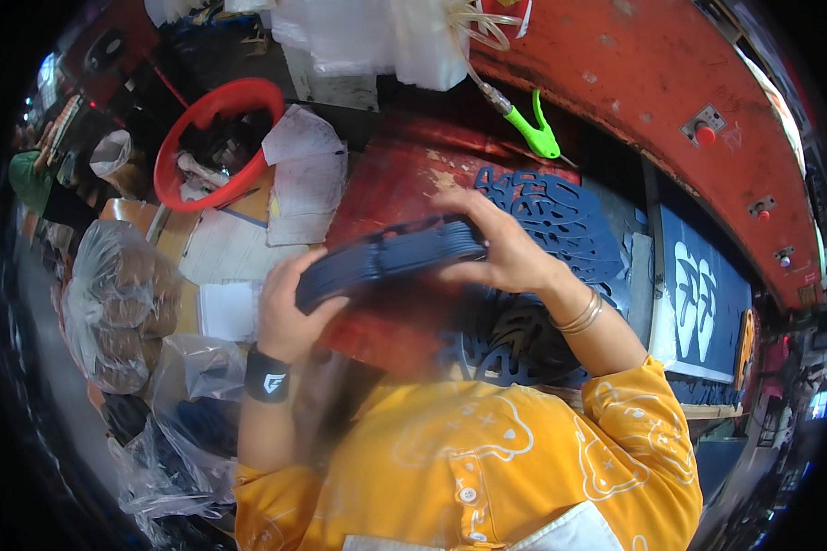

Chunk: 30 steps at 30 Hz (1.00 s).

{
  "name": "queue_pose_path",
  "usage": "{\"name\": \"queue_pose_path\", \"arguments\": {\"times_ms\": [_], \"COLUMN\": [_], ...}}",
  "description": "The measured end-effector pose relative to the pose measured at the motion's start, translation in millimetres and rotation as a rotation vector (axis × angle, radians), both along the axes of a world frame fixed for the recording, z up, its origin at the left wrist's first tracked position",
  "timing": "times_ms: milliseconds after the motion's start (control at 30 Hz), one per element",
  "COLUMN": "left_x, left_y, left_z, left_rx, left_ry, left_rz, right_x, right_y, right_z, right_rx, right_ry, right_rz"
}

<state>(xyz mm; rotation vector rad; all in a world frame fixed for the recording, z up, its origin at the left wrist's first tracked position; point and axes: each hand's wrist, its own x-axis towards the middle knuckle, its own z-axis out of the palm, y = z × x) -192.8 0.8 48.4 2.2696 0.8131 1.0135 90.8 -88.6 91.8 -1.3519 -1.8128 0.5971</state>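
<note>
You have the dark blue stack of pieces (390, 261) between your hands, over the red surface (368, 207). Its long axis runs left to right, the right end farther away. Your left hand (287, 308) curls around the left end; your right hand (513, 253), thumb and fingers parted, grasps the right end, nearer the cut-out dark sheet (574, 225).

A layered navy stack (386, 262) (blurred) slants between left hand (288, 310) and right hand (513, 250).
</note>
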Motion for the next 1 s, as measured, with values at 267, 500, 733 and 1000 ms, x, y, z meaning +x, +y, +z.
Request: {"name": "queue_pose_path", "arguments": {"times_ms": [267,500,733,1000], "left_x": [11,10,16,-10], "left_y": [10,11,8,-33], "left_z": [-18,-6,-13,24], "left_rx": [-0.196,-0.196,-0.144,-0.108], "left_ry": [0.032,0.078,0.024,0.247], "left_rz": [-0.026,-0.091,-0.147,0.029], "right_x": [1,-5,-5,-85], "right_y": [4,3,12,39], "right_z": [-17,-21,13,41], "right_rx": [-0.117,-0.007,0.105,-0.316], "right_ry": [0.045,0.095,-0.403,-0.628], "right_rz": [-0.005,-0.005,0.032,0.425]}}
